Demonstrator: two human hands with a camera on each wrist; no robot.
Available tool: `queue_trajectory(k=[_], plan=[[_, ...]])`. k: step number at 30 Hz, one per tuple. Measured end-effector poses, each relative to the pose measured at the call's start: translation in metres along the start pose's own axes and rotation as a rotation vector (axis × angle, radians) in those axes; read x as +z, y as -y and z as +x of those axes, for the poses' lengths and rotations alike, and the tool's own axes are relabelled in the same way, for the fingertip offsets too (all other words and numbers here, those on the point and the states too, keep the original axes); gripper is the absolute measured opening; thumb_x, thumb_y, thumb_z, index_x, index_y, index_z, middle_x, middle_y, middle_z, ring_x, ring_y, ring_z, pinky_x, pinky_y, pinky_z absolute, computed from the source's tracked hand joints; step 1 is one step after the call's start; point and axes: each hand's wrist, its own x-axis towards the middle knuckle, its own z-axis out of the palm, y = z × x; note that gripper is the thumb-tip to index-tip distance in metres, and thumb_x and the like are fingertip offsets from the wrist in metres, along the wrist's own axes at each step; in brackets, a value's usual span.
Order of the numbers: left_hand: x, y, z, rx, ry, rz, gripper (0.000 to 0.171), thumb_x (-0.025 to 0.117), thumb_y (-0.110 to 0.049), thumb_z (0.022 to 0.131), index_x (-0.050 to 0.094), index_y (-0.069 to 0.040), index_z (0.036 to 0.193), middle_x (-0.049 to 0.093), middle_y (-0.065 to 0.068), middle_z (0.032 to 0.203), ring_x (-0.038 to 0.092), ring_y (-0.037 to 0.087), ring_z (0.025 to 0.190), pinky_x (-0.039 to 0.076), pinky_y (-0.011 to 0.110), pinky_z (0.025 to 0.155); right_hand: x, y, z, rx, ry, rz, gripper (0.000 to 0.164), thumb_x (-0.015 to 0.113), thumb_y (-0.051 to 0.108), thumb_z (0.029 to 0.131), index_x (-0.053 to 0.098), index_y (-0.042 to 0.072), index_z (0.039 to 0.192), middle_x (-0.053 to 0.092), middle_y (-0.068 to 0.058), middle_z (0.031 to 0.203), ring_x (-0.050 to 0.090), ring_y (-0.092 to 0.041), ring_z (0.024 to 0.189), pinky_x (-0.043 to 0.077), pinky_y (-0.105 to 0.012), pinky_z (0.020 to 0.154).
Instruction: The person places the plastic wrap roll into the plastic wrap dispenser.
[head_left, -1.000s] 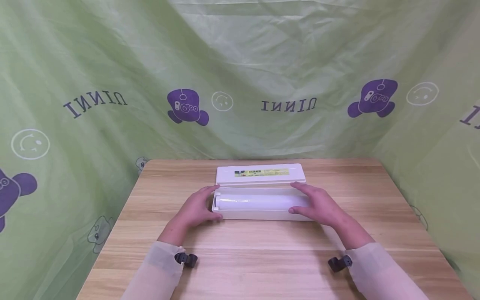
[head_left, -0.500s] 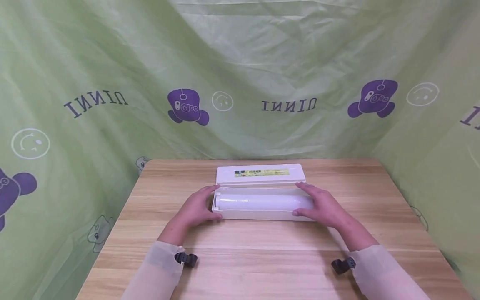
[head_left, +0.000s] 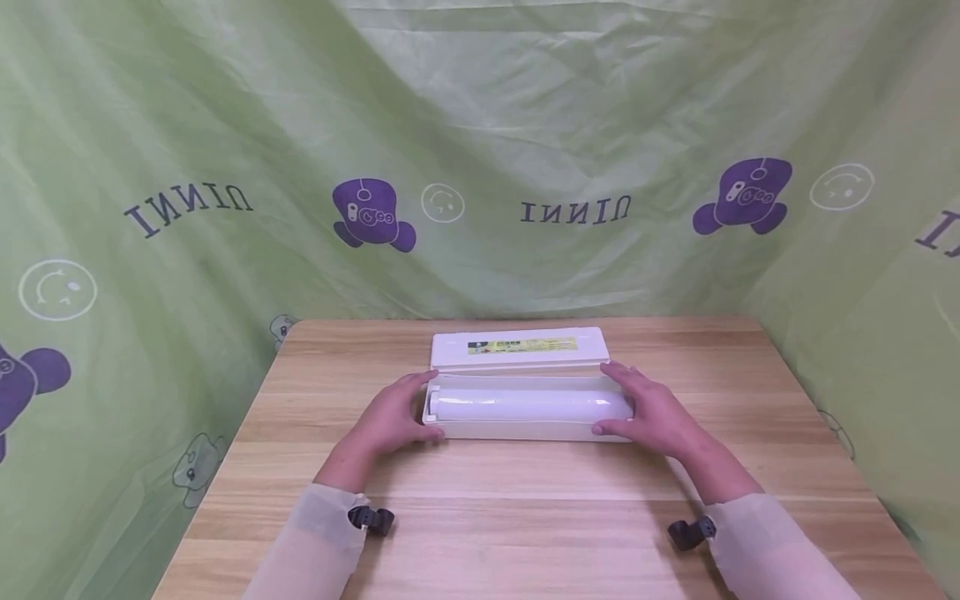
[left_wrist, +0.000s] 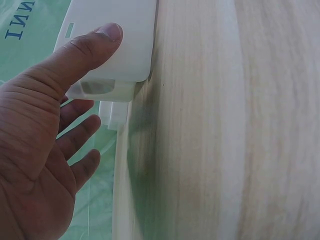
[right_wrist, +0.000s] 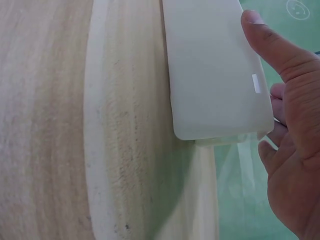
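Observation:
A long white box [head_left: 525, 431] lies lengthwise on the table, a glossy white roll, apparently cling film [head_left: 525, 406], inside it. My left hand [head_left: 390, 414] holds the box's left end, thumb against the front wall and index finger at the back corner. In the left wrist view the thumb [left_wrist: 82, 52] lies flat on the front, with the other fingers spread beyond the end. My right hand [head_left: 652, 412] spans the right end with relaxed fingers, covering that end of the roll. The right thumb [right_wrist: 267, 40] touches the front wall's upper edge.
A white lid [head_left: 517, 360] with a yellow-green label [head_left: 522, 345] lies just behind the box. Wooden table [head_left: 517, 525] extends in front and to both sides. A green patterned curtain [head_left: 480, 275] stands behind the table and along its sides.
My right hand has slid to the right along the box, uncovering more of the roll. The left hand, box and lid have stayed put.

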Motion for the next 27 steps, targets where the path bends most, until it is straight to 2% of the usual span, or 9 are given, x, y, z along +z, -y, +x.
queue_trajectory(k=[9,17,27], plan=[[-0.001,-0.002,-0.002,-0.006,0.002,-0.006,0.111,0.099,-0.044,0.065,0.045,-0.018,0.158,0.050,0.013,0.156,0.046,0.035,0.144,0.036,0.051,0.121,0.003,-0.009,-0.002,0.001,-0.023,0.013,0.121,0.088,0.064,0.069,0.036,0.008,0.161,0.036,-0.019,0.164,0.031,-0.047,0.150,0.027,-0.065,0.120],[-0.002,-0.002,-0.001,-0.009,0.004,-0.006,0.111,0.099,-0.045,0.065,0.044,-0.019,0.158,0.050,0.012,0.156,0.046,0.035,0.144,0.036,0.050,0.121,0.002,-0.013,-0.006,0.006,-0.024,0.020,0.124,0.089,0.063,0.069,0.031,0.006,0.163,0.033,-0.023,0.164,0.031,-0.048,0.149,0.027,-0.066,0.119],[-0.002,-0.003,-0.002,-0.019,0.004,-0.013,0.111,0.099,-0.044,0.065,0.044,-0.019,0.158,0.050,0.013,0.156,0.045,0.036,0.144,0.036,0.051,0.121,0.005,-0.022,-0.011,0.030,-0.033,0.025,0.125,0.092,0.057,0.070,0.025,0.010,0.165,0.031,-0.024,0.165,0.034,-0.050,0.147,0.029,-0.065,0.119]])
